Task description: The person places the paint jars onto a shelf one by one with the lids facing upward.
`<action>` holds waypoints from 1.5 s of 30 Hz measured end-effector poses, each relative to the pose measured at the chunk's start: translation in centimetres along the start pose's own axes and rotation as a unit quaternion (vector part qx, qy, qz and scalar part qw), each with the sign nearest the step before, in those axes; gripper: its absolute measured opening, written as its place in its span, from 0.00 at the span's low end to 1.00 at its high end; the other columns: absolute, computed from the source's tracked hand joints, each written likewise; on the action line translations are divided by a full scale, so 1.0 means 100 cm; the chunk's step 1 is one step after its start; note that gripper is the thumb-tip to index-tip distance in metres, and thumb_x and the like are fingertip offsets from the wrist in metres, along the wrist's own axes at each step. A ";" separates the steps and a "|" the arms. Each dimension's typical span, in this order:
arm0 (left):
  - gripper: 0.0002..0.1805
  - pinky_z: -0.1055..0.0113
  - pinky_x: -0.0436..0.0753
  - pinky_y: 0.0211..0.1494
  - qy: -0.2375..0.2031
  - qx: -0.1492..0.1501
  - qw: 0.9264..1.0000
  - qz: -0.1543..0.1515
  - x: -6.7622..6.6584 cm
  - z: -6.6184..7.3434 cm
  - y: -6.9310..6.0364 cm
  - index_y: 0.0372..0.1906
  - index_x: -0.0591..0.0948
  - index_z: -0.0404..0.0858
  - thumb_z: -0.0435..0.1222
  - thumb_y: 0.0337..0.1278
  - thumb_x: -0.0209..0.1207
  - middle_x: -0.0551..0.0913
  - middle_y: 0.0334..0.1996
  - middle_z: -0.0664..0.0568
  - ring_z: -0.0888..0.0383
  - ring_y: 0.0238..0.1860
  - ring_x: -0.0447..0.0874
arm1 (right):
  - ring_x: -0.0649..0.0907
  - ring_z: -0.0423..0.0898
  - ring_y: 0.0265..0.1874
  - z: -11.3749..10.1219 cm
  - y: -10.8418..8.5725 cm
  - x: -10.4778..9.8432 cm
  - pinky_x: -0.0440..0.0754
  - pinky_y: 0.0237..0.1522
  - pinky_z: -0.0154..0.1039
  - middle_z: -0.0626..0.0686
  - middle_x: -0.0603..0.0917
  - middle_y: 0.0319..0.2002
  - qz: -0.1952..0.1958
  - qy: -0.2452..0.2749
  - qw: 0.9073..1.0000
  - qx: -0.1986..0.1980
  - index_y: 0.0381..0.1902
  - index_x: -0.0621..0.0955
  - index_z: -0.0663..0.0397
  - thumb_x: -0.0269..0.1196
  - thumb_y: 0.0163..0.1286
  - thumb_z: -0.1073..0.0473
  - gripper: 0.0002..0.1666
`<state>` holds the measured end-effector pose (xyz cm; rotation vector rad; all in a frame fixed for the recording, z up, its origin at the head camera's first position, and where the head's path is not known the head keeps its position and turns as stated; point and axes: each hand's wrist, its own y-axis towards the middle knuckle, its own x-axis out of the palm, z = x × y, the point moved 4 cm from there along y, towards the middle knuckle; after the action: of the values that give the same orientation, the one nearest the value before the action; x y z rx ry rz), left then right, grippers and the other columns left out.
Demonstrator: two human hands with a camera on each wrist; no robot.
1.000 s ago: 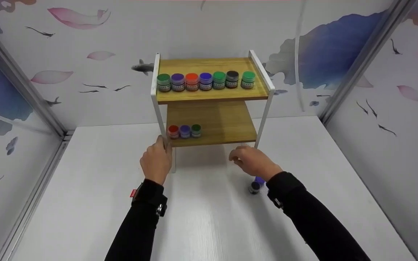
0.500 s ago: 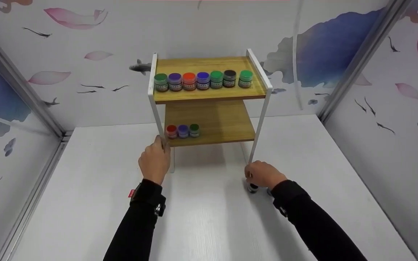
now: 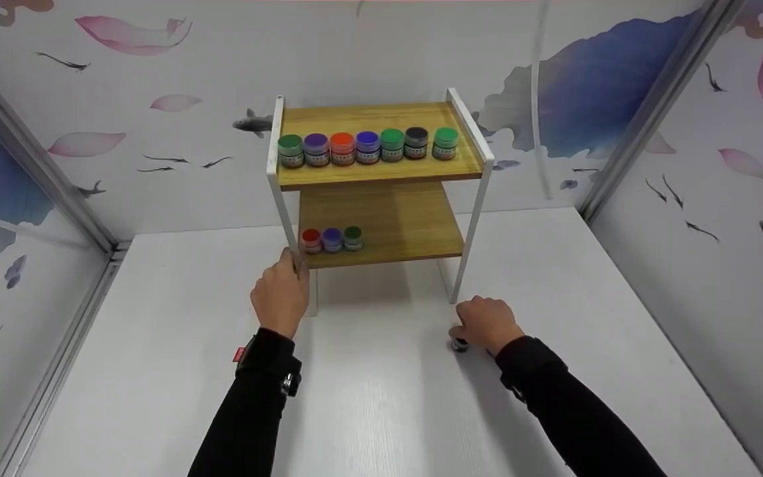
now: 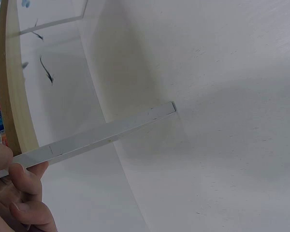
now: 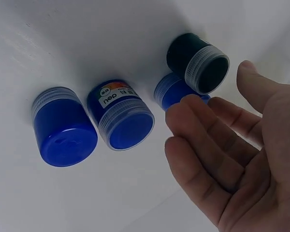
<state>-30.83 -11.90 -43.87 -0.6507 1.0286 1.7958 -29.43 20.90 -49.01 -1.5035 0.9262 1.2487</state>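
Note:
My left hand [image 3: 280, 295] grips the white front-left leg [image 4: 101, 137] of a two-tier wooden shelf [image 3: 381, 173], just beside the lower board. My right hand [image 3: 487, 323] is low over the white table, right of the shelf. In the right wrist view its fingers are loosely bent, the thumb apart, with nothing held. Close to its fingertips is a dark paint jar [image 5: 186, 60] with a clear-rimmed lid. A blue paint jar [image 5: 169, 92] lies partly hidden behind it. Two more blue jars, one labelled [image 5: 121, 116] and one turned bottom-out [image 5: 65, 128], are farther along.
A row of paint jars with coloured lids stands on the top board [image 3: 375, 173]. A red-lidded jar [image 3: 311, 241], a purple-lidded jar [image 3: 332, 240] and a green-lidded jar [image 3: 353, 238] stand at the left of the lower board [image 3: 414, 232]. Printed walls enclose the table.
My right hand has moved down and to the right, from near the lower board's front edge to the jars on the table. My left hand keeps its grip on the leg.

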 end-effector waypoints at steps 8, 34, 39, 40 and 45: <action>0.12 0.64 0.63 0.19 -0.004 -0.005 1.000 -0.010 0.000 0.001 -0.001 0.35 0.77 0.38 0.43 0.69 0.54 0.77 0.20 0.49 0.55 0.19 0.68 | 0.73 0.46 0.22 -0.002 -0.008 0.006 0.76 0.27 0.45 0.53 0.77 0.22 0.015 0.001 1.000 -0.006 0.33 0.78 0.60 0.70 0.60 0.46 0.22; 0.10 0.64 0.64 0.18 -0.011 -0.001 1.000 -0.001 -0.002 0.002 -0.001 0.35 0.77 0.37 0.40 0.68 0.55 0.79 0.20 0.48 0.55 0.18 0.69 | 0.76 0.46 0.33 -0.004 -0.009 0.010 0.77 0.42 0.47 0.49 0.83 0.33 -0.062 0.109 0.991 -0.038 0.35 0.83 0.51 0.70 0.58 0.62 0.07; 0.11 0.64 0.64 0.18 -0.010 -0.004 1.000 -0.004 -0.001 0.001 0.000 0.35 0.77 0.38 0.41 0.69 0.54 0.80 0.21 0.48 0.55 0.19 0.69 | 0.78 0.46 0.37 -0.003 -0.008 0.011 0.78 0.48 0.49 0.49 0.86 0.37 -0.060 0.129 0.989 -0.051 0.38 0.86 0.51 0.68 0.58 0.68 0.11; 0.11 0.64 0.64 0.18 -0.010 -0.004 1.000 -0.005 -0.001 0.000 0.000 0.35 0.77 0.38 0.41 0.69 0.54 0.79 0.21 0.48 0.55 0.19 0.69 | 0.78 0.46 0.37 -0.002 -0.008 0.011 0.78 0.48 0.48 0.49 0.86 0.38 -0.060 0.133 0.988 -0.054 0.39 0.86 0.51 0.67 0.58 0.69 0.12; 0.11 0.65 0.64 0.18 -0.011 -0.008 1.000 -0.007 0.000 0.000 0.000 0.34 0.77 0.38 0.42 0.69 0.54 0.79 0.20 0.49 0.55 0.19 0.70 | 0.80 0.45 0.38 -0.002 -0.008 0.012 0.79 0.45 0.45 0.50 0.87 0.39 -0.059 0.147 0.984 -0.076 0.39 0.87 0.53 0.66 0.57 0.74 0.14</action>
<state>-30.82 -11.90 -43.91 -0.6459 0.9925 1.7967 -28.38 20.95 -49.99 -1.8723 0.9321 1.0470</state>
